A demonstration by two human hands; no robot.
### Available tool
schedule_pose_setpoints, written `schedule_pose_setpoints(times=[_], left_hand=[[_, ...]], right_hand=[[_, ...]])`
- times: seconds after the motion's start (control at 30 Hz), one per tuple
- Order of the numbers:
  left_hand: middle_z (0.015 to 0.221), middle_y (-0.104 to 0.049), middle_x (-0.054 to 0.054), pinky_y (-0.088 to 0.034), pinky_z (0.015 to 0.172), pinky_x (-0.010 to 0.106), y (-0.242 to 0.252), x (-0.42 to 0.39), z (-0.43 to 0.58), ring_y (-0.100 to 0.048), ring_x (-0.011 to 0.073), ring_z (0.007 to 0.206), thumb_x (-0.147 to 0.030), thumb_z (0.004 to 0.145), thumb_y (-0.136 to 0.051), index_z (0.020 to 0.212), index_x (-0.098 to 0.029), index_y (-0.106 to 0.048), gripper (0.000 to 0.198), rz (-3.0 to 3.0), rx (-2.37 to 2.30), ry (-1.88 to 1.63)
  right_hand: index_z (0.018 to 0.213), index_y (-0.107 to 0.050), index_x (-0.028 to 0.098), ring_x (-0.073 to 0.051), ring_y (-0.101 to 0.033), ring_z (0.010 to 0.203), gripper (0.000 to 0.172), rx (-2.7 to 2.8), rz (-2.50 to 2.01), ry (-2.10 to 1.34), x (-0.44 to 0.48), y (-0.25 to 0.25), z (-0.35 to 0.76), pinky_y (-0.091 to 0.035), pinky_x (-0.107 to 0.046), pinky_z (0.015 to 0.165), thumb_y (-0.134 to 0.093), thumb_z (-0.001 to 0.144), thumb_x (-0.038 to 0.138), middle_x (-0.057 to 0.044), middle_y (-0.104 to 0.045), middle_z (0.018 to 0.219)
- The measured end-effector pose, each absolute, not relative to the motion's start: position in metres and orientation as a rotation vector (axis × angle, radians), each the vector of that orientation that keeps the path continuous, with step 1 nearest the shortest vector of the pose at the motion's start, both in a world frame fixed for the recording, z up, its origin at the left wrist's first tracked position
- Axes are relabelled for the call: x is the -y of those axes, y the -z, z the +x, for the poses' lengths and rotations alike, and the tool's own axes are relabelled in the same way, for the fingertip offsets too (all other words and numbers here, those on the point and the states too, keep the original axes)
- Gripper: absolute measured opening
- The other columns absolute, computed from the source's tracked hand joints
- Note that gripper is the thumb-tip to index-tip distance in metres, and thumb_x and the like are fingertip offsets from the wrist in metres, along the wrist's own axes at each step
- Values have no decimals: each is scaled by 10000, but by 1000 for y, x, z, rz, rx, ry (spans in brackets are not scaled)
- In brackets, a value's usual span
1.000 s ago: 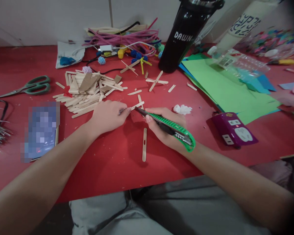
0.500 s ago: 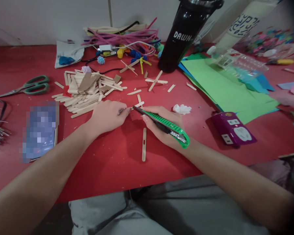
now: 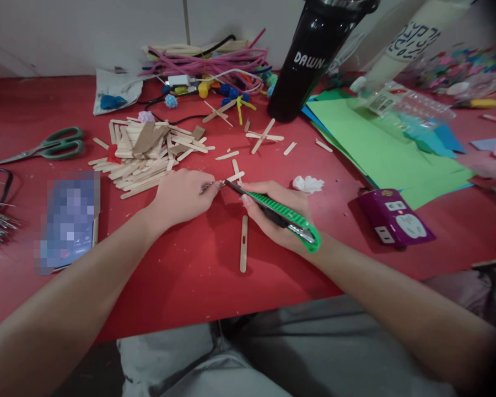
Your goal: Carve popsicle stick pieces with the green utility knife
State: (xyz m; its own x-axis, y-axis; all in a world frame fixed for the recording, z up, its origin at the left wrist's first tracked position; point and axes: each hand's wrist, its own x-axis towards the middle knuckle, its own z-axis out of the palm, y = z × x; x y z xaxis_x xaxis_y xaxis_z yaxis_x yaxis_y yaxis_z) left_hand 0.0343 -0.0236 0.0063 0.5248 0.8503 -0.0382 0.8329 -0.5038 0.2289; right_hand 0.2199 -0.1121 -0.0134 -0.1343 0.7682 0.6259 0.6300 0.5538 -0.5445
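My right hand point(image 3: 279, 215) is closed around a green utility knife point(image 3: 287, 214), its blade end pointing up and left. Opposite it, my left hand point(image 3: 186, 196) has its fingers pinched together on the end of a pale wooden craft stick point(image 3: 236, 177), partly hidden by the fingertips and blade. The knife tip meets the stick just beside the left fingertips. Behind these lies another craft stick point(image 3: 235, 165). Closer to me on the red table point(image 3: 173, 281) is a craft stick with a small slot cut in its middle point(image 3: 243, 253).
A heap of craft sticks point(image 3: 149, 149) lies behind my left hand, with green-handled scissors point(image 3: 62, 144) and a phone point(image 3: 70, 220) further left. Crossed sticks point(image 3: 264, 136) and a black tumbler point(image 3: 301, 66) stand beyond. Right are green paper point(image 3: 380, 138) and a purple socket box point(image 3: 397, 218).
Both hands keep nearly the same pose, with the knife at the stick. The whole view has shifted very slightly.
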Motion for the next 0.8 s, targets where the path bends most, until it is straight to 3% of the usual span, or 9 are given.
schedule_pose_setpoints(times=[0.27,0.53,0.8], left_hand=[[637,-624,42,-209,538,311,-4,23,35,-527,181,614,-458,898,-334,623,-199,-560,439,2559,-1443,-135],[623,-615,37,-215,529,306,-4,23,32,-528,175,605,-490,900,-338,611,-200,-535,454,2563,-1410,-149],[645,-627,31,-220,530,308,-5,23,33,-538,182,623,-490,901,-339,620,-203,-527,442,2567,-1408,-144]], right_hand=[[993,-631,182,-71,-593,570,122,1845,-1156,-185,114,17,220,-508,-178,590,-592,878,171,15,-676,742],[1004,-657,192,-138,-693,726,135,1747,-1291,-166,114,13,220,-546,-231,639,-602,887,231,-40,-738,868],[1015,-657,185,-144,-703,738,150,1736,-1306,-209,112,12,220,-560,-247,652,-592,897,250,-43,-743,892]])
